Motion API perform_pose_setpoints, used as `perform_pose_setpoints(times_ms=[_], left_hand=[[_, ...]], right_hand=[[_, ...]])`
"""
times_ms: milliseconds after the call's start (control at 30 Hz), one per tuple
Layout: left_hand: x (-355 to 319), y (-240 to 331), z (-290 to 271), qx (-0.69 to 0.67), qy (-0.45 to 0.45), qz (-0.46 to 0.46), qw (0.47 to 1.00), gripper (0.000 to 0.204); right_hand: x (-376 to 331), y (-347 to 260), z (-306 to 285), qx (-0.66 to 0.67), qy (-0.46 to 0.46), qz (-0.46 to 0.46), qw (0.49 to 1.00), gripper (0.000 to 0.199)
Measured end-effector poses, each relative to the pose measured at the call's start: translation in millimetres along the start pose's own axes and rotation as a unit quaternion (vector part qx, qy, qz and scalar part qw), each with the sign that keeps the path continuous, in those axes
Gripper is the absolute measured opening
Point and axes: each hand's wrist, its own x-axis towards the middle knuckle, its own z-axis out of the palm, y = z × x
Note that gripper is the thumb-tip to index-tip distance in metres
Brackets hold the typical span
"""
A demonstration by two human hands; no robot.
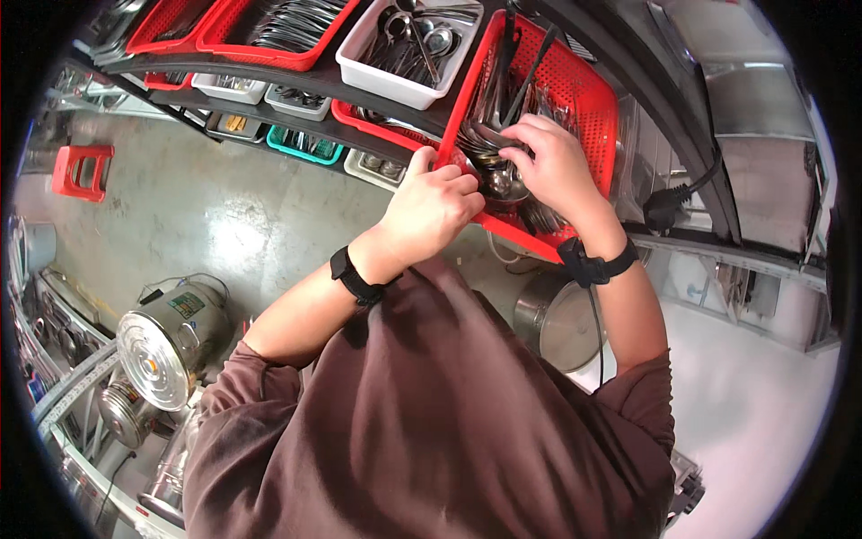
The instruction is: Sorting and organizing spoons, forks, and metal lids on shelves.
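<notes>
A red perforated plastic basket (593, 148) full of metal utensils is tilted toward me on the shelf. My left hand (435, 208) is closed on its near left rim, the fingers curled over the edge. Inside the basket, my right hand (555, 169) pinches the flat end of a metal utensil (489, 136) between thumb and fingers; its kind cannot be made out. Just below those fingertips lies a shiny rounded ladle bowl (505, 185). Long handles (530, 76) stick up at the far side.
To the left on the shelf stand a white tub (409, 92) of ladles and spoons and a red basket (310, 56) of cutlery. Lower down are a teal basket (305, 144) and other tubs. A dark post (664, 99) rises at right. Large metal pots (157, 355) stand behind left.
</notes>
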Motion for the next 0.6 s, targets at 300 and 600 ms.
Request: perform_pose_setpoints(times_ms=[300,600], left_hand=[[-3,-1,7,-0.013,0.022,0.003,1.000,0.009],[-4,3,5,0.007,0.014,-0.006,1.000,0.004]], right_hand=[[-6,7,-6,0.181,0.023,0.079,0.980,0.017],[-38,-15,-25,0.089,0.118,0.037,0.988,0.019]])
